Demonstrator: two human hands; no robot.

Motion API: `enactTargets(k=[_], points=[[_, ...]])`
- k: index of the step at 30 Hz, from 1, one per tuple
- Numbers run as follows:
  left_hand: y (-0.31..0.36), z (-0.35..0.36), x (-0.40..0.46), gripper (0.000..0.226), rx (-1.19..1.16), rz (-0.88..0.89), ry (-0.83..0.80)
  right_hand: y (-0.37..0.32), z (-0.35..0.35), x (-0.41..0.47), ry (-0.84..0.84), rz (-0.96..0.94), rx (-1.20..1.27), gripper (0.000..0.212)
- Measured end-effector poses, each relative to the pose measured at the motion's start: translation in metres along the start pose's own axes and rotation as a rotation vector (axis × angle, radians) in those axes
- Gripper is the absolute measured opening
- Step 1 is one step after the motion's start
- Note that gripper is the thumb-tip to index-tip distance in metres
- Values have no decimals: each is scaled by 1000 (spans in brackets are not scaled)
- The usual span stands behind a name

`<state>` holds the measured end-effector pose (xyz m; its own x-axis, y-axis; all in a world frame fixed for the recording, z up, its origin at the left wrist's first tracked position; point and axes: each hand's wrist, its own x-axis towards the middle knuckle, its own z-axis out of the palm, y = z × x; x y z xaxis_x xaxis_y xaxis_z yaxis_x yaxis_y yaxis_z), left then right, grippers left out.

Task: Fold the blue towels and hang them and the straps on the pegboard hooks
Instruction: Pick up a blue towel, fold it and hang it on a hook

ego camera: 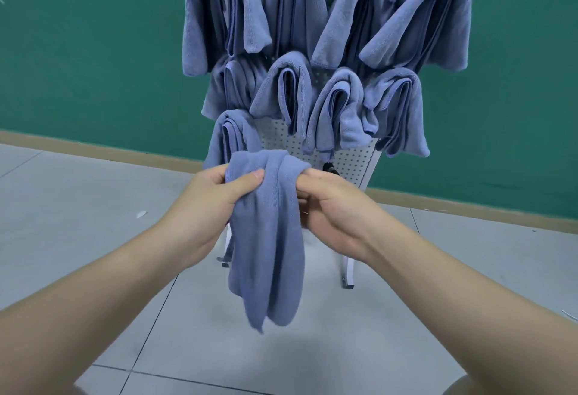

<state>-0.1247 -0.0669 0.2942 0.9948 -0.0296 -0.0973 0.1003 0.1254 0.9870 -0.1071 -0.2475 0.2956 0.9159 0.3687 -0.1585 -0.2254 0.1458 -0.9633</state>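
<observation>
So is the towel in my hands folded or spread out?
Folded: the towel hangs doubled over between the left hand and right hand, in a narrow layered bundle.

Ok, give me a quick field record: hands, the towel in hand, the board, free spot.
left hand: grips held towel
right hand: grips held towel
held towel: blue, folded over, hanging down between hands
pegboard: white, mostly covered by hung towels
free spot: bare bottom-right area with a dark hook
floor: grey tiles
</observation>
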Motion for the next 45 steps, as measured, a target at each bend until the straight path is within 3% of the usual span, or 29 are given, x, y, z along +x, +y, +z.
enactTargets(k=[5, 8, 14, 18, 21, 24, 26, 28, 32, 33, 37, 40, 45], points=[[-11, -4, 7, 38, 230, -24, 11, 3, 0, 0, 116, -6, -183, 10], [-13, -7, 9, 56, 383, 31, 27, 5, -8, 2, 220, -31, -327, 38], [-3, -33, 32, 24, 194, -4, 301, -19, -43, 12, 491, -98, -322, 31], [6, -57, 43, 23, 165, -3, 373, -32, -75, 15, 619, -116, -277, 30], [10, -59, 45, 26, 71, -53, 315, -39, -81, 12, 560, -86, -156, 25], [12, -51, 44, 29, -39, -109, 178, -42, -78, 7, 339, -44, 26, 25], [14, -47, 42, 29, -36, -98, 63, -40, -78, 5, 236, -54, -39, 19], [16, -49, 43, 26, 21, -43, 30, -39, -83, 4, 280, -84, -192, 14], [18, -59, 47, 24, 12, 15, 120, -42, -94, 2, 446, -149, -365, 53], [19, -62, 48, 25, -3, 19, 131, -44, -96, 1, 480, -157, -370, 54], [24, -58, 46, 31, -173, 4, 108, -50, -105, -2, 512, -97, -192, 21], [20, -49, 45, 43, -230, -85, 58, -51, -100, -2, 453, -25, -42, 29], [13, -46, 47, 22, -124, -105, 55, -49, -98, 0, 441, 44, -29, 30]])
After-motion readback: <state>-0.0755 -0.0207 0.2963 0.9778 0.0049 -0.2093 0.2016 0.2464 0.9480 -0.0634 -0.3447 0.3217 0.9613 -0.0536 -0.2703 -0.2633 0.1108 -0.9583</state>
